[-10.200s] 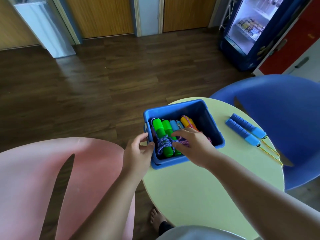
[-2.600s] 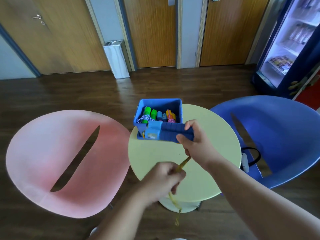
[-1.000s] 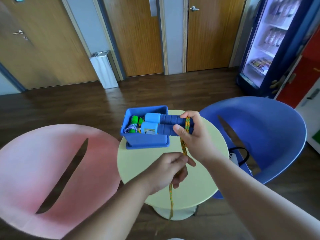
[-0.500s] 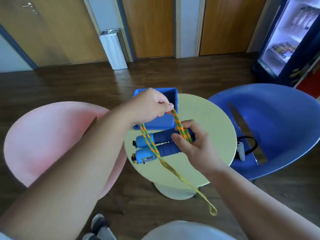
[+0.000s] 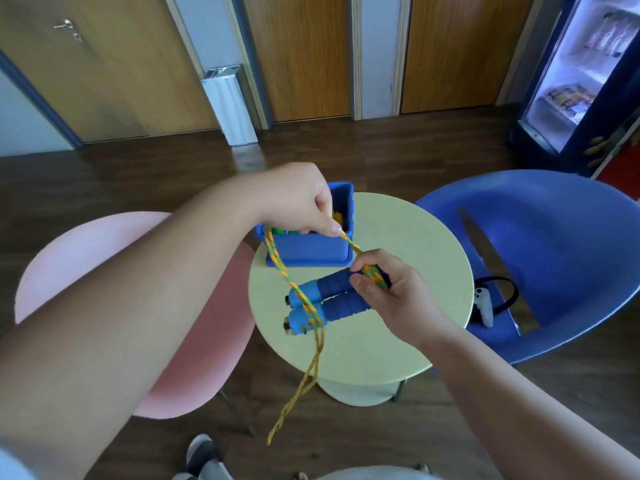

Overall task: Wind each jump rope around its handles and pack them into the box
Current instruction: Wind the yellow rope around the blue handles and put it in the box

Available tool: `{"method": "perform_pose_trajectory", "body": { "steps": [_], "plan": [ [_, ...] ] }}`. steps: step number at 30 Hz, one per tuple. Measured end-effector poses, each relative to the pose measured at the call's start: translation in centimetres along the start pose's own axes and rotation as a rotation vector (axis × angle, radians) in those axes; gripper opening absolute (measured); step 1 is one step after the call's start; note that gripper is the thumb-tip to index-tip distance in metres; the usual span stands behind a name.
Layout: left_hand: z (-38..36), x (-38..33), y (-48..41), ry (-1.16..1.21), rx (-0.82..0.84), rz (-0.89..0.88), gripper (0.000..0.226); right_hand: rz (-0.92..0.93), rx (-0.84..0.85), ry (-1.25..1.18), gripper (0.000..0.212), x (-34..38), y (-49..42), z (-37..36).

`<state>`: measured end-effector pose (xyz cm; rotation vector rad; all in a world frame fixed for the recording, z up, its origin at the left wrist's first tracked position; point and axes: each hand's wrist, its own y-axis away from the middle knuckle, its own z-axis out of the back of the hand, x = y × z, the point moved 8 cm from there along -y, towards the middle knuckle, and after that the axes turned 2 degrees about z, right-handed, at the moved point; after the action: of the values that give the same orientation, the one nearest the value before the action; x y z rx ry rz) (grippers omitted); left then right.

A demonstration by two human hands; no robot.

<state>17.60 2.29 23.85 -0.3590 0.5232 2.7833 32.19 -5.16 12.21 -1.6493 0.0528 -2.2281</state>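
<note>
My right hand [image 5: 391,292] grips the two blue jump-rope handles [image 5: 329,299] side by side above the round pale-green table [image 5: 415,258], a few turns of rope wound under its thumb. My left hand [image 5: 298,202] pinches the yellow-orange rope [image 5: 277,258] above the blue box [image 5: 308,251]. From there the rope drapes over the handle ends and hangs as a loop below the table edge. The box stands at the table's far left edge, with green and yellow handles partly visible inside it; most of its inside is hidden by my left hand.
A pink chair [image 5: 194,306] stands left of the table and a blue chair [image 5: 554,258] to the right, with a white controller [image 5: 483,304] on its seat. Doors, a metal bin [image 5: 228,102] and a drinks fridge [image 5: 581,74] line the far wall. My feet are below.
My left hand has carried the rope a little further over and across the handles, and the hanging loop now swings closer under the handle ends. The right hand keeps its grip.
</note>
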Motion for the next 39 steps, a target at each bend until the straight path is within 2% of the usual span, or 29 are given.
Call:
{"method": "perform_pose_trajectory", "body": {
  "steps": [3, 5, 7, 9, 11, 14, 17, 18, 19, 20, 21, 23, 25, 27, 30, 35, 37, 39],
  "plan": [
    [-0.9, 1.0, 0.0, 0.007, 0.209, 0.067, 0.019, -0.06, -0.05, 0.057, 0.023, -1.6, -0.6, 2.1],
    [-1.4, 1.3, -0.1, 0.078, 0.259, 0.091, 0.017, -0.069, -0.044, 0.097, 0.023, -2.0, -1.0, 3.0],
    [-1.5, 1.4, -0.9, 0.07, 0.223, 0.057, 0.017, -0.054, -0.054, 0.111, 0.021, -2.1, -1.1, 3.7],
    [-1.6, 1.7, -1.7, 0.068, 0.094, 0.012, 0.018, -0.042, -0.065, 0.032, 0.017, -2.1, -1.0, 4.2],
    [-1.3, 1.5, -2.2, 0.231, -0.047, -0.031, 0.021, -0.025, -0.062, -0.105, 0.011, -1.5, -0.9, 4.8],
    [-4.8, 3.6, -3.8, 0.653, -0.098, 0.021, 0.019, -0.011, -0.07, -0.298, 0.007, -0.2, -1.2, 5.8],
    [-14.3, 10.1, -8.5, 0.942, 0.116, 0.16, 0.027, -0.009, -0.07, -0.422, 0.007, 0.9, -2.2, 6.5],
    [-16.6, 10.0, -8.8, 0.99, 0.135, 0.11, 0.025, 0.0, -0.059, -0.439, 0.003, 1.2, -2.7, 6.6],
    [-18.0, 8.3, -8.4, 0.965, 0.109, 0.029, 0.018, 0.007, -0.047, -0.44, 0.004, 1.3, -3.2, 6.7],
    [-19.3, 5.7, -7.2, 1.013, 0.158, 0.071, 0.017, 0.012, -0.036, -0.432, 0.008, 1.1, -3.8, 6.7],
    [-18.9, 2.1, -5.7, 1.031, 0.137, 0.16, 0.022, 0.01, -0.022, -0.427, 0.012, 0.7, -4.4, 6.7],
    [-19.4, -3.8, -3.8, 1.082, 0.119, 0.106, 0.032, -0.003, 0.005, -0.375, 0.014, -0.8, -5.6, 6.7],
    [-19.6, -5.3, -3.3, 1.112, 0.056, 0.07, 0.036, -0.013, 0.022, -0.259, 0.015, -2.7, -6.4, 6.5],
    [-18.8, -4.8, -3.2, 1.077, -0.018, 0.138, 0.036, -0.029, 0.053, -0.19, 0.015, -4.5, -6.4, 6.0],
    [-16.1, -4.7, -2.8, 1.108, -0.117, 0.08, 0.031, -0.021, 0.122, -0.168, 0.014, -5.9, -6.4, 4.8],
    [-11.2, -1.4, -3.1, 1.148, -0.195, 0.085, 0.028, -0.002, 0.105, -0.189, 0.011, -5.1, -7.3, 3.8],
    [-9.3, -0.2, -3.3, 1.096, -0.194, 0.08, 0.029, 0.032, 0.098, -0.221, 0.014, -4.2, -7.4, 3.3],
    [-6.9, 1.1, -3.8, 0.913, -0.202, 0.085, 0.031, 0.025, 0.066, -0.263, 0.025, -3.7, -7.6, 2.6]
  ]
}}
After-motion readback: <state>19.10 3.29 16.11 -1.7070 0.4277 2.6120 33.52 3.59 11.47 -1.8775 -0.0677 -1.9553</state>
